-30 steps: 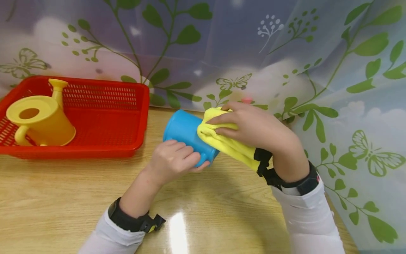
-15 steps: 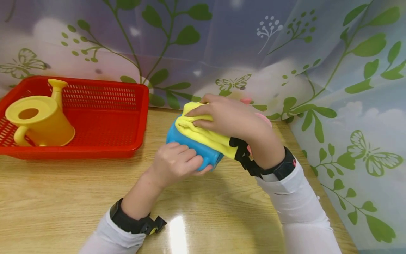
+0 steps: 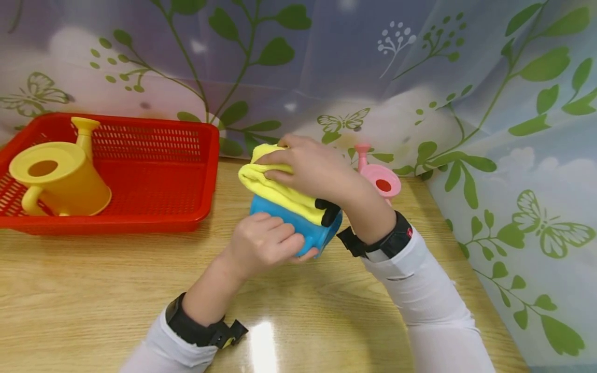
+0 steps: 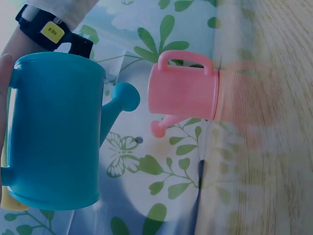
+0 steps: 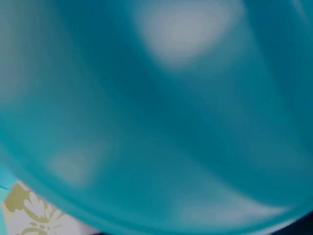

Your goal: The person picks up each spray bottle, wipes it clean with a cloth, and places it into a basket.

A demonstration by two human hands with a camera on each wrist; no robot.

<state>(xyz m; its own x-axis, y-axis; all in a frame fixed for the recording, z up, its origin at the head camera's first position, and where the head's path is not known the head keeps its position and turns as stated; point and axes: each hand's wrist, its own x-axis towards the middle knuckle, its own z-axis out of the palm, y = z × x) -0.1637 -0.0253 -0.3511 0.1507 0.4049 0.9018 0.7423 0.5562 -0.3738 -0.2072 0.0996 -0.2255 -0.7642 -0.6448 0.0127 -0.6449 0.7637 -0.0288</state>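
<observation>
My left hand (image 3: 268, 241) grips the handle of a blue toy watering can (image 3: 322, 235), held on its side over the table. In the left wrist view the smooth body and round-headed spout of the blue watering can (image 4: 58, 129) show. My right hand (image 3: 312, 168) holds a folded yellow cloth (image 3: 280, 199) against the upper side of the can, fingers spread over it. The cloth covers much of that side. Only a close, blurred stretch of the blue can (image 5: 146, 122) fills the right wrist view, where the hand is hidden.
A red plastic basket (image 3: 154, 186) stands at the left with a yellow watering can (image 3: 76, 181) in it. Behind my right forearm is a pink watering can (image 3: 373, 173), close to the printed backdrop (image 3: 298, 62) that borders the wooden table (image 3: 289, 311).
My right hand has slid the yellow cloth leftward over the blue can, bringing the pink watering can into sight. My left hand keeps its grip, and the can has shifted slightly right and down.
</observation>
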